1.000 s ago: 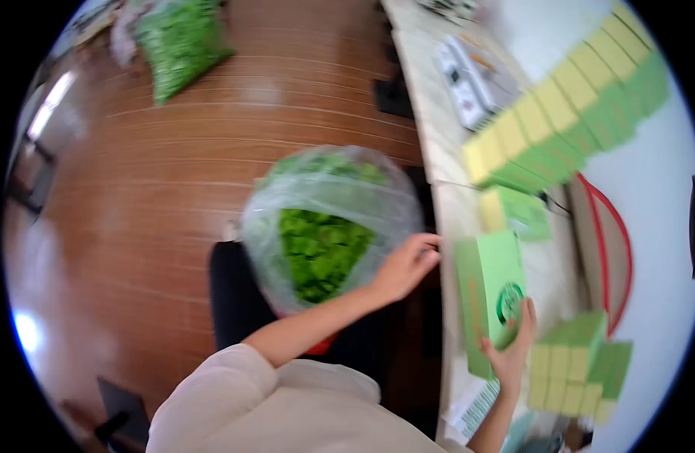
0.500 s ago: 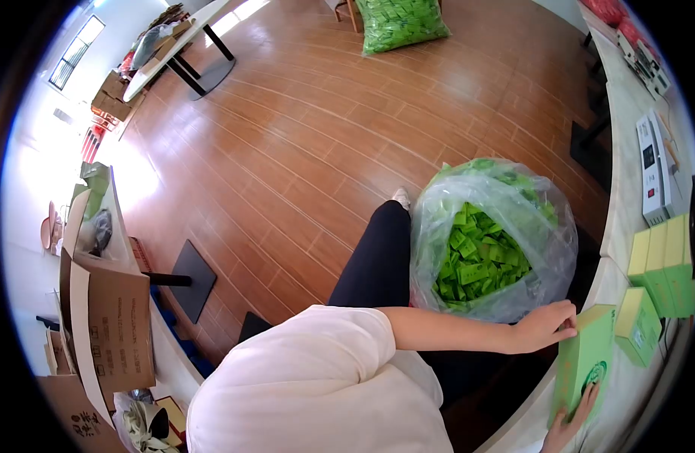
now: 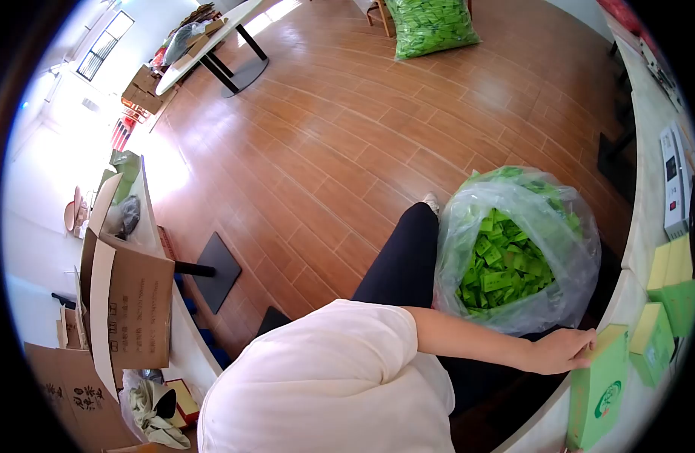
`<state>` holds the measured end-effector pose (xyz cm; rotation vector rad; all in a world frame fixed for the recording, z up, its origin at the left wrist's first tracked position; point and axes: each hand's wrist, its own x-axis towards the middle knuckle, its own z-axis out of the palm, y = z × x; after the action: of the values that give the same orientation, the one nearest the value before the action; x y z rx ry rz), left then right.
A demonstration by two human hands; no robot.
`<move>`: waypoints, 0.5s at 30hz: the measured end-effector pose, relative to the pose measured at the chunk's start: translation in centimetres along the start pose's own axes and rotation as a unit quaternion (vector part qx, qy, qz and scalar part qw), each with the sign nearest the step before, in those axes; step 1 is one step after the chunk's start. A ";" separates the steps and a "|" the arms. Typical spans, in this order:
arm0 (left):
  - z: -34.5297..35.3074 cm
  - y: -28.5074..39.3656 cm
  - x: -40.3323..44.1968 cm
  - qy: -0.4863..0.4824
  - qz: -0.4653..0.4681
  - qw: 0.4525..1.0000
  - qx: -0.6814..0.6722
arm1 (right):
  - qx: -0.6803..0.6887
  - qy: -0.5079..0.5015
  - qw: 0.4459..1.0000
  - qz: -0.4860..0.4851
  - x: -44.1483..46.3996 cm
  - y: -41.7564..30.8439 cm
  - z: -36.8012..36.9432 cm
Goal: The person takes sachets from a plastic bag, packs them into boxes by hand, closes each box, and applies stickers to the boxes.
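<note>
My left hand point(image 3: 562, 351) reaches right across the frame, its fingers curled against the upper edge of a green box point(image 3: 600, 392). The box stands upright on the table at the lower right, with a round dark-green emblem on its broad face and a paler narrow side. My right hand is out of the frame. Beyond the held box stands a smaller-looking green and yellow box point(image 3: 651, 343). Beside my leg, a clear plastic bag point(image 3: 578, 264) gapes open, full of small green packets point(image 3: 506, 260).
More green and yellow boxes point(image 3: 676, 283) and a white device point(image 3: 675, 181) stand along the right-hand table point(image 3: 627, 291). At left are an open cardboard box point(image 3: 140, 317) and a black table base point(image 3: 218, 272). A second packet-filled bag point(image 3: 434, 30) lies at the back on the tiled floor point(image 3: 325, 151).
My right hand, earlier flat against the green box's face, has left the view. My left hand stays on the box's upper edge. The whole scene has shifted rightward and slightly down.
</note>
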<state>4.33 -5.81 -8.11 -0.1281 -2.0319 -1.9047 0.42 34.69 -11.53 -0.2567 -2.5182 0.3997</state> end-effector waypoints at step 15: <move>2.4 2.9 -3.7 -0.050 -0.061 0.994 -0.074 | 0.271 -0.060 0.947 0.163 -1.3 -6.6 -6.2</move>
<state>8.15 -2.55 -6.59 -0.1418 -2.0022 -2.1664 4.38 29.56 -5.02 -0.4380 -2.3628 1.2454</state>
